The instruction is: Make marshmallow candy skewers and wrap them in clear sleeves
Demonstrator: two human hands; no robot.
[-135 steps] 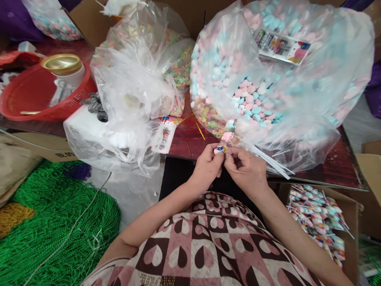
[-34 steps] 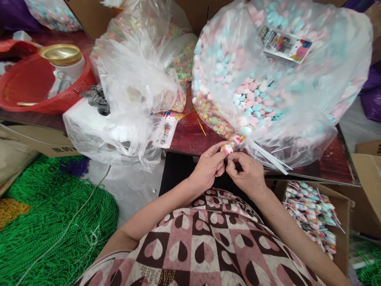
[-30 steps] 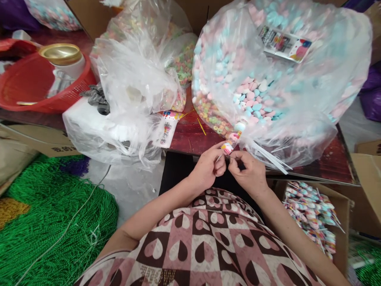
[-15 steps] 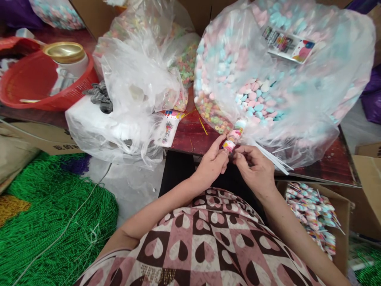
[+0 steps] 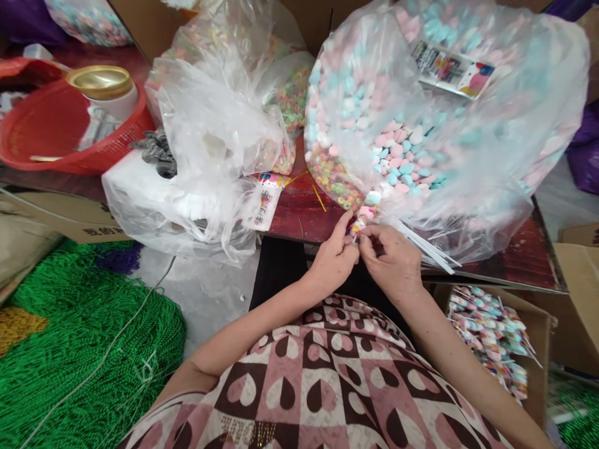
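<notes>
Between my hands, over the table's front edge, is a small candy packet [image 5: 367,214], a clear printed wrapper with pink, white and pale blue sweets inside. My left hand [image 5: 333,254] is closed round its lower end, the index finger lying along its side. At that same end, the thumb and fingertips of my right hand [image 5: 394,257] are pinched together; a short pale stick or tie shows there, partly hidden by the fingers. Just beyond the packet lies a large open plastic bag [image 5: 519,143] of pink, blue and white sweets [image 5: 397,153].
White sticks [image 5: 428,248] lie right of my hands. A box [image 5: 538,337] of finished-looking candy packets [image 5: 491,337] stands lower right. Leftward are a white plastic bag [image 5: 201,125], printed wrappers [image 5: 264,202] and a red basket [image 5: 37,125] with a jar [image 5: 107,90]. Green cords [image 5: 93,349] cover the floor.
My right hand has moved left, and its fingertips now meet the packet's lower end beside my left hand. The packet has dropped slightly toward me.
</notes>
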